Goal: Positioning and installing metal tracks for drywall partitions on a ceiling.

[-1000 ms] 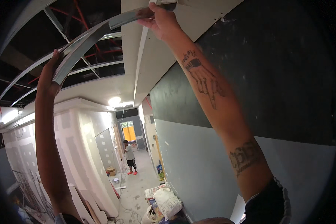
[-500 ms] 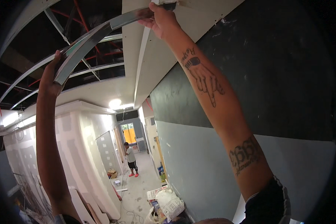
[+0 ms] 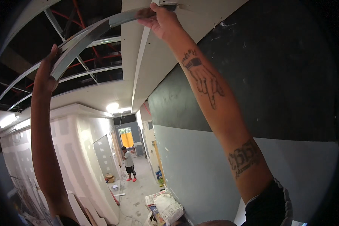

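Observation:
Overhead I hold a long shiny metal channel (image 3: 120,18) that looks bowed in this fisheye view. My left hand (image 3: 47,73) is closed on its lower left end, thumb pointing up. Higher up, my right hand (image 3: 162,22) grips the channel near its other end, close to the board ceiling (image 3: 165,49). Two lengths of metal seem to overlap or join midway between my hands. What the right end touches is hard to make out.
Left of the board, an open ceiling grid (image 3: 81,62) shows metal battens and red pipes. A dark-and-grey wall (image 3: 199,158) runs along my right. Filled plasterboard (image 3: 60,143) stands left. White sacks (image 3: 167,207) lie below; a person (image 3: 128,164) stands down the corridor.
My left hand and the channel's left end have shifted slightly left and up. My right hand stays almost in place. The whole view has drifted a little.

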`<action>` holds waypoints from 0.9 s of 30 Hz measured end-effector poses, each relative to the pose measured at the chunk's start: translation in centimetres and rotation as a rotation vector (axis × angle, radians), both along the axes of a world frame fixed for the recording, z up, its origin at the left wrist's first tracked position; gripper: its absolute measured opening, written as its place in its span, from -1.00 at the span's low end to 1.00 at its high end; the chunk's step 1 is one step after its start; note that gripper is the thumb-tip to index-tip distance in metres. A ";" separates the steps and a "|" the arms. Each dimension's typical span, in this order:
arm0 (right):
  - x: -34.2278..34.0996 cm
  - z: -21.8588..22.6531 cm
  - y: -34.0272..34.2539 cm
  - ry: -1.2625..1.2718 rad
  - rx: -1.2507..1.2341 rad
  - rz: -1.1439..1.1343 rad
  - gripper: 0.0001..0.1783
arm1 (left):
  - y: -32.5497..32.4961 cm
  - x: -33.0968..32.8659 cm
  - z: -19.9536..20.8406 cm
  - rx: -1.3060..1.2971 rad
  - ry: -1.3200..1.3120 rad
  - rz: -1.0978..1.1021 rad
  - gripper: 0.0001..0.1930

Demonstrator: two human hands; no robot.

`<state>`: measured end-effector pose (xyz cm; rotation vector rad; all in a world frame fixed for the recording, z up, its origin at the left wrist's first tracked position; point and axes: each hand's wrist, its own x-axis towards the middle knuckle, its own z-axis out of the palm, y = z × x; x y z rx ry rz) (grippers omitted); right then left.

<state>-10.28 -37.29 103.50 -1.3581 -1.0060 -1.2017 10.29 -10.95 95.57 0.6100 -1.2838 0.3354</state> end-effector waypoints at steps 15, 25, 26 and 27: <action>-4.3 -3.3 -10.9 -0.235 0.162 0.229 -0.57 | -7.6 -10.0 4.8 0.176 -0.246 0.034 -0.50; 0.0 -2.0 -0.1 -0.084 0.048 -0.019 -0.67 | -2.0 -1.1 -2.9 0.054 -0.002 -0.088 -0.56; -0.1 -1.5 -0.1 -0.104 0.014 -0.035 -0.65 | -2.1 -1.1 -2.9 0.045 0.038 -0.081 -0.56; 0.0 -1.2 0.2 -0.120 -0.026 -0.045 -0.62 | -1.9 -0.8 -2.7 0.044 0.039 -0.079 -0.56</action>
